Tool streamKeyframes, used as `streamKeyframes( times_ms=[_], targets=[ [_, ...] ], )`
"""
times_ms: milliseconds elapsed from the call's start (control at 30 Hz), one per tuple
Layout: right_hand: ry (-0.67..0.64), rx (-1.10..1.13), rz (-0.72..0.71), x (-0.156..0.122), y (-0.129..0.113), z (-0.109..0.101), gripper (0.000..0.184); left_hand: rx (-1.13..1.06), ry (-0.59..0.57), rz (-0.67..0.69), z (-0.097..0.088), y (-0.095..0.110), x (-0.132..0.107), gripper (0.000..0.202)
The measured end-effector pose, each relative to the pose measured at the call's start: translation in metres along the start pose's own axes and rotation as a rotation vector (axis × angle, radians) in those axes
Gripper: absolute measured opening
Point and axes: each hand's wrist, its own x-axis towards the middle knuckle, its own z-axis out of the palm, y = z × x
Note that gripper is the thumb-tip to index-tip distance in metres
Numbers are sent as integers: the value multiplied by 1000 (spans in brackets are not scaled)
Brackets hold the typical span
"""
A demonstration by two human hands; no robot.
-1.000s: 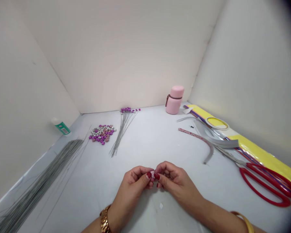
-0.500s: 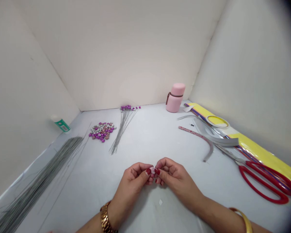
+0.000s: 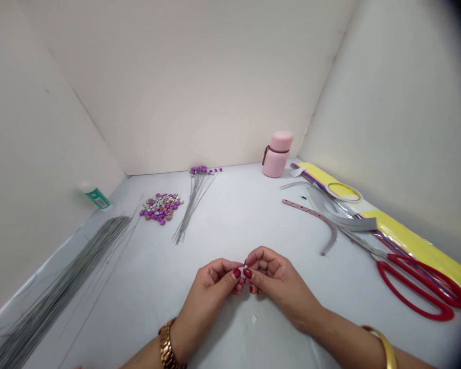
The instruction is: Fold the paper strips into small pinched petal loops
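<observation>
My left hand (image 3: 214,287) pinches a small pink folded paper star (image 3: 242,272) between thumb and fingers. From the other side, my right hand (image 3: 275,282) has its thumb and index finger closed on the same tiny piece, so much of it is covered. A small white paper scrap (image 3: 253,319) lies on the table just below my hands. Farther off to the left is a pile of little purple, pink and silver folded stars (image 3: 161,207). A curved pink-and-grey paper strip (image 3: 311,214) lies to the right of my hands.
Long thin wires (image 3: 65,284) run along the left side, near a green-and-white glue bottle (image 3: 97,198). Purple-tipped wires (image 3: 194,205) lie at the back. A pink flask (image 3: 277,155) stands by the wall. At right are red-handled scissors (image 3: 411,292), a tape roll (image 3: 343,192) and yellow packets (image 3: 418,246).
Both thumbs have drawn slightly closer together on the pink paper star, and my right index finger has lifted a little. The surrounding things have stayed put.
</observation>
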Motion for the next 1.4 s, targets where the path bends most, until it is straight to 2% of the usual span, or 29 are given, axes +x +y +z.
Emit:
streamKeyframes(
  times_ms=[300, 533, 733, 867, 1000, 1100, 1200, 1400],
  targets=[
    [-77, 71, 52, 2, 4, -3, 21, -41, -56, -22, 0, -1, 1, 14],
    [-87, 79, 60, 1, 7, -3, 21, 120, -94, 65, 0, -4, 1, 16],
    [-149, 56, 26, 0, 5, -4, 19, -26, -58, 16, 1, -1, 2, 16],
    [-171, -37, 24, 1, 4, -7, 18, -60, -59, -6, 0, 0, 2, 14],
    [-131, -140, 18, 1, 6, -6, 23, 99, -27, 54, -2, -4, 1, 15],
    [-89, -149, 27, 0, 8, -4, 25, 321, 22, 194, -4, -7, -2, 17],
    [-115, -101, 52, 0, 9, -3, 27, 490, 44, 315, -4, -7, -5, 20],
    [-162, -74, 47, -1, 10, -4, 31, 628, -34, 373, -3, 2, -7, 20]
  ],
)
